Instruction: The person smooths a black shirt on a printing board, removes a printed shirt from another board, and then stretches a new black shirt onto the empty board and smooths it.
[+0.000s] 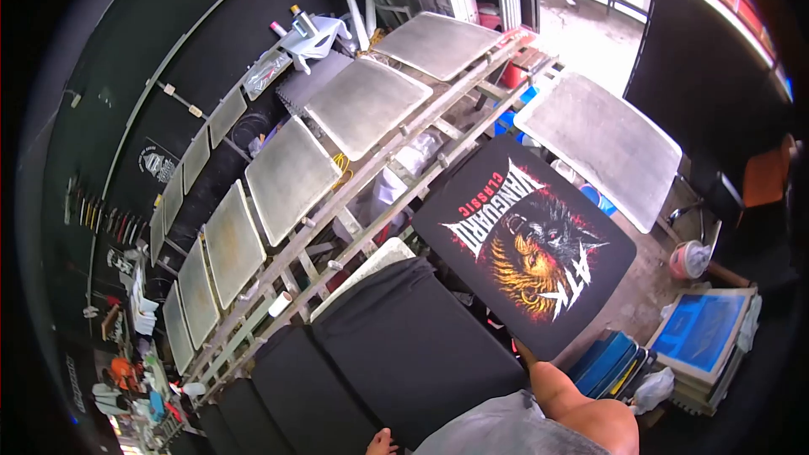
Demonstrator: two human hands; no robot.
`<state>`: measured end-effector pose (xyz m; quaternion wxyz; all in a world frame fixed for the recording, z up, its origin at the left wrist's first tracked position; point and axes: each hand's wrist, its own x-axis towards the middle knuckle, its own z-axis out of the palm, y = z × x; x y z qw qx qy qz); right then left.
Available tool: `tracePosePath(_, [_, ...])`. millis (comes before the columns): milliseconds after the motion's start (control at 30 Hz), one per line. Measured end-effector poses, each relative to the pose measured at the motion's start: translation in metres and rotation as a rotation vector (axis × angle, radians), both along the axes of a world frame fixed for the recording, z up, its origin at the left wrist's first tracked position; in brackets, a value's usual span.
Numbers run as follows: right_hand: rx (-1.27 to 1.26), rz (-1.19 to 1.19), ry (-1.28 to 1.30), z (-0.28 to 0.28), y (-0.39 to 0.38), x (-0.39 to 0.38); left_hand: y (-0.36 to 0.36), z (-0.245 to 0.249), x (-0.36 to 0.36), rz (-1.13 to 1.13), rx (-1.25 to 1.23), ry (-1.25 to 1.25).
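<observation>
A black T-shirt with a printed lion-and-wolf design and the words "VANGUARD CLASSIC" lies flat over a board, right of centre. My right hand is at its near lower edge, the fingers hidden by the shirt and board. Plain black shirts cover several boards in a row in front of me. At the bottom edge, my left hand is beside these plain shirts, only partly in view, fingers loosely bent and holding nothing visible.
Bare grey boards line the far side of a long metal frame. Another bare board stands beyond the printed shirt. Framed screens, a white bucket and blue items are at right. A white table stands at back.
</observation>
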<state>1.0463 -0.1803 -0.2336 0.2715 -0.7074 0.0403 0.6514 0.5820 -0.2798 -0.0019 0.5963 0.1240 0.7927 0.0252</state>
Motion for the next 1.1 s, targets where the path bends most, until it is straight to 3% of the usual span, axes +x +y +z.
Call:
tracePosePath(167, [0.020, 0.064, -0.049, -0.007, 0.011, 0.001, -0.012, 0.004, -0.017, 0.018, -0.086, -0.007])
tracePosePath(233, [0.032, 0.096, -0.080, -0.009, 0.007, 0.001, -0.018, -0.019, -0.017, -0.066, -0.013, 0.122])
tracePosePath(333, [0.042, 0.164, -0.119, -0.018, -0.010, -0.002, -0.027, -0.035, -0.029, -0.048, 0.070, 0.064])
tracePosePath(600, [0.017, 0.208, -0.189, -0.001, -0.022, -0.001, -0.010, -0.006, -0.009, -0.112, 0.039, 0.108])
tracePosePath(767, [0.061, 0.287, -0.252, 0.007, -0.029, 0.006, 0.002, -0.009, -0.008, 0.110, 0.115, 0.050])
tracePosePath(900, [0.215, 0.397, -0.350, 0.018, -0.027, 0.015, 0.014, -0.029, -0.014, 0.346, 0.251, -0.109])
tracePosePath(1000, [0.587, 0.485, -0.486, -0.017, -0.038, 0.016, 0.034, -0.034, -0.005, 0.371, 0.259, -0.185])
tracePosePath(1033, [0.458, 0.648, -0.522, 0.082, -0.005, 0.015, 0.036, -0.044, -0.009, 0.398, 0.264, -0.248])
tracePosePath(1067, [0.297, 0.576, -0.391, 0.114, 0.003, 0.007, 0.039, -0.051, -0.009, 0.420, 0.226, -0.181])
tracePosePath(1100, [0.325, 0.585, -0.292, 0.098, -0.001, 0.004, 0.043, -0.051, -0.008, 0.439, 0.223, -0.229])
